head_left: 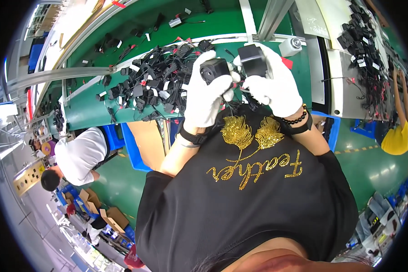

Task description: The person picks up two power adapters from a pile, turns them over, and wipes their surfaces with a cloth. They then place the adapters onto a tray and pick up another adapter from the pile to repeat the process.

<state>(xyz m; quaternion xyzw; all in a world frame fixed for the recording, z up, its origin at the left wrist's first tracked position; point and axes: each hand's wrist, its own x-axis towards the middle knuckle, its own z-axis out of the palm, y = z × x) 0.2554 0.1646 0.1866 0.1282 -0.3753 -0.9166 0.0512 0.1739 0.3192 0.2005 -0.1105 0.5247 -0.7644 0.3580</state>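
Observation:
My left hand (203, 97), in a white glove, is closed around a black power adapter (214, 70). Just to its right, my gloved right hand (276, 86) grips a second black power adapter (254, 60) with a smooth, boxy face. Both adapters are raised close together above the bench's front edge. Dark cables (233, 107) hang below and between the hands. Left of my left hand lies a big heap of black adapters and cables (158, 79) with white tags and red bits among them.
The green bench (88, 113) runs across in front of me. A metal post (274, 18) and a white boxy object (290, 46) stand beyond my right hand. More adapters (360, 41) are piled far right. Blue bins (133, 147) flank me below. Other people (81, 156) work nearby.

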